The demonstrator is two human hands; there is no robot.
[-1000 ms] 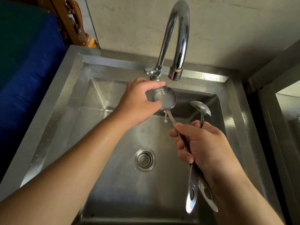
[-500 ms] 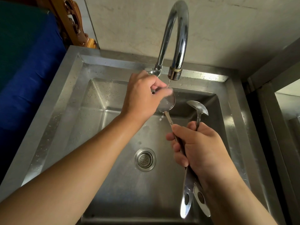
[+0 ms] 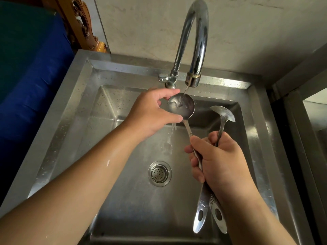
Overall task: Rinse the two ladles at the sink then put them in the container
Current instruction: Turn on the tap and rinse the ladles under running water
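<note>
— Two ladles: where?
— Above the sink point(image 3: 85, 96). Right grip point(image 3: 219, 161) clamps both handles; left grip point(image 3: 150, 112) pinches the round ladle point(image 3: 181, 106) under the tap point(image 3: 192, 41), second ladle point(image 3: 223, 114) beside it.
— Handling?
— Stiff, wet, likely slippery; hold the handles.

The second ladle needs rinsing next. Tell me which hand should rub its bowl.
Left. The right hand grips both handles together, so it is occupied. The left hand holds the first ladle's bowl under the tap, close beside the second ladle's bowl, and can shift over.

The wet steel sink point(image 3: 123, 63) has a faucet point(image 3: 201, 50) on its back rim and a strainer point(image 3: 159, 174) mid-floor.
</note>
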